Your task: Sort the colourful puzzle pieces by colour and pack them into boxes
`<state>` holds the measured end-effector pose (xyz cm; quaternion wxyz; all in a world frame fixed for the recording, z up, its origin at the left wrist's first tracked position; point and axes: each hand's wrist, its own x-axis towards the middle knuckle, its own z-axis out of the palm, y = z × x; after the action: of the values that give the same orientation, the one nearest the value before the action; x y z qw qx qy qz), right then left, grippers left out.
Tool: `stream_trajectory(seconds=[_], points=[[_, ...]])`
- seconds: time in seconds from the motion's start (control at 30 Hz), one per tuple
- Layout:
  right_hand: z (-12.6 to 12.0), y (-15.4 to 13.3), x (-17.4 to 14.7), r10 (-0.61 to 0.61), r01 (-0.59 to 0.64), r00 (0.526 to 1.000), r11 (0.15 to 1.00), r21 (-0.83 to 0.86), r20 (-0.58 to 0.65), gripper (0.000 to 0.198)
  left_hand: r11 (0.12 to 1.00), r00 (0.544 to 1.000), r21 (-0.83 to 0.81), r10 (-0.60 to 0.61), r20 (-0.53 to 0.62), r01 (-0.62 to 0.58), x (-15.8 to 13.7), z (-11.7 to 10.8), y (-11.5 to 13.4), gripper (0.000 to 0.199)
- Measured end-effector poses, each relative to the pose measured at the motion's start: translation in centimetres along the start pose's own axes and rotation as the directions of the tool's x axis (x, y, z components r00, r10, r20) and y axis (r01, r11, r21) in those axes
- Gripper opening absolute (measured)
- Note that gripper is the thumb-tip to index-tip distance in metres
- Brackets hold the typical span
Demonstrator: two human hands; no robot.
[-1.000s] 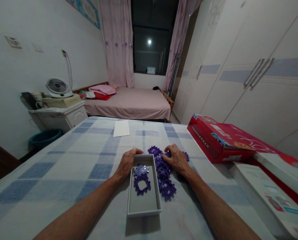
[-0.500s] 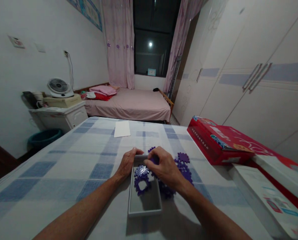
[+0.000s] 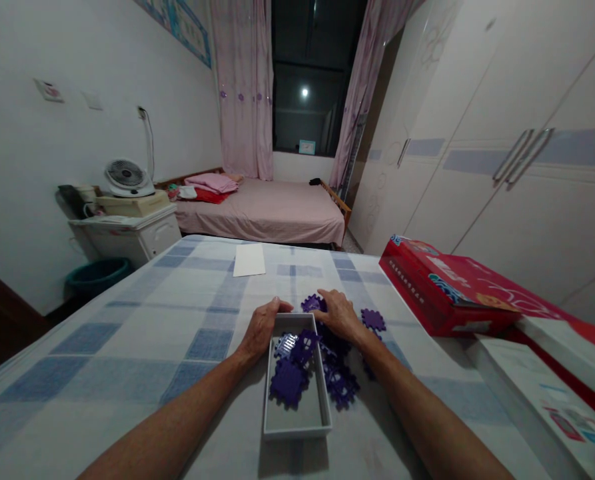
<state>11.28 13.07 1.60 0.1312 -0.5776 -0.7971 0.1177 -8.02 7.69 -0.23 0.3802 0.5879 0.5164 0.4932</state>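
White box (image 3: 301, 423): one, open-topped, on checked cloth (image 3: 127, 360).
Left hand (image 3: 260, 332): fingers bent against the box's far left corner; clamped or merely resting, cannot tell.
Right hand (image 3: 341, 315): thumb and forefinger apart at the loose heap; any grip, cannot tell.
Boxed purple pieces (image 3: 288, 383): notched, overlapping, nearer the viewer than the fingers.
Loose purple pieces (image 3: 344, 392): heaped along the box's right side, partly beneath the right hand.

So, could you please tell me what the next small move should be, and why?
The right hand should perhaps lift one of the loose purple pieces beside the white box into it: that hand is at them, similar pieces lie inside, and the left hand is at the box's corner.
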Motion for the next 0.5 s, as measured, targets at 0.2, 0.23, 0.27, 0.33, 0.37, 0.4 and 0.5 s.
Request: stream_trajectory(seconds=[0.2, 0.23, 0.27, 0.33, 0.37, 0.4, 0.5], points=[[-2.5, 0.3, -0.5, 0.03, -0.027, 0.998, 0.998, 0.061, -0.06, 0.023, 0.982, 0.981, 0.006, 0.189, -0.042, -0.189, -0.8, -0.1, 1.2, 0.036], [-3.2, 0.6, -1.0, 0.025, -0.021, 0.999, 0.997, 0.075, -0.047, 0.023, 0.965, 0.964, 0.004, 0.262, -0.047, -0.262, -1.1, -0.1, 1.4, 0.032], [-4.0, 0.9, -1.6, -0.006, 0.007, 1.0, 0.994, 0.105, -0.013, 0.021, 0.943, 0.943, 0.005, 0.332, -0.036, -0.332, -1.3, -0.1, 1.6, 0.029], [-5.0, 1.4, -3.1, -0.124, 0.103, 0.988, 0.973, 0.206, 0.09, 0.015, 0.885, 0.885, 0.014, 0.464, 0.045, -0.465, -1.7, 0.0, 1.8, 0.026], [-5.2, 1.5, -3.8, -0.195, 0.154, 0.97, 0.953, 0.259, 0.142, 0.014, 0.85, 0.846, 0.022, 0.522, 0.104, -0.527, -1.8, 0.0, 1.9, 0.024], [-5.2, 1.5, -4.5, -0.252, 0.192, 0.95, 0.936, 0.296, 0.182, 0.014, 0.811, 0.803, 0.03, 0.573, 0.161, -0.585, -1.9, -0.1, 1.9, 0.022], [-4.6, 0.8, -5.9, -0.255, 0.198, 0.936, 0.951, 0.236, 0.242, 0.02, 0.734, 0.72, 0.061, 0.642, 0.263, -0.677, -1.8, -0.3, 1.5, 0.019]])
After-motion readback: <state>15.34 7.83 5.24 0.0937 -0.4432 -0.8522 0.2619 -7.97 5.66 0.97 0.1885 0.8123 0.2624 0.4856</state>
